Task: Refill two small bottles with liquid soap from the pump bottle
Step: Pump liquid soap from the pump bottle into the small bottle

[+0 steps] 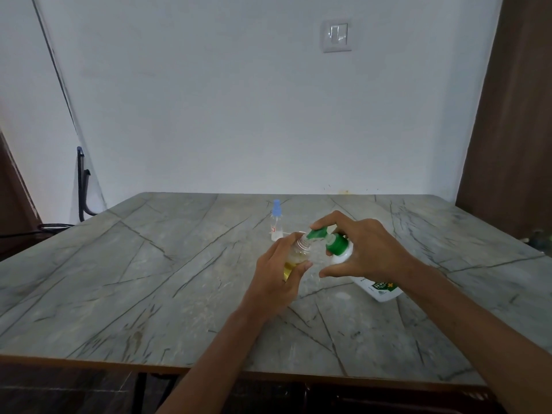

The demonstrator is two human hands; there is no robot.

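Hands meet at the pump bottle [378, 287]. The right hand [370, 252] wraps its neck, one finger on the green pump head. The left hand [279, 273] grips an uncapped small bottle [294, 258], part full of yellow soap, just left of it. The pump bottle's long axis slants from its base, low right by the table [149, 279], up-left to the spout [317, 234]. The spout points left at the small bottle's open mouth, touching or nearly so. That bottle leans right toward it. A capped second bottle [276, 221] stands upright beyond the pump bottle.
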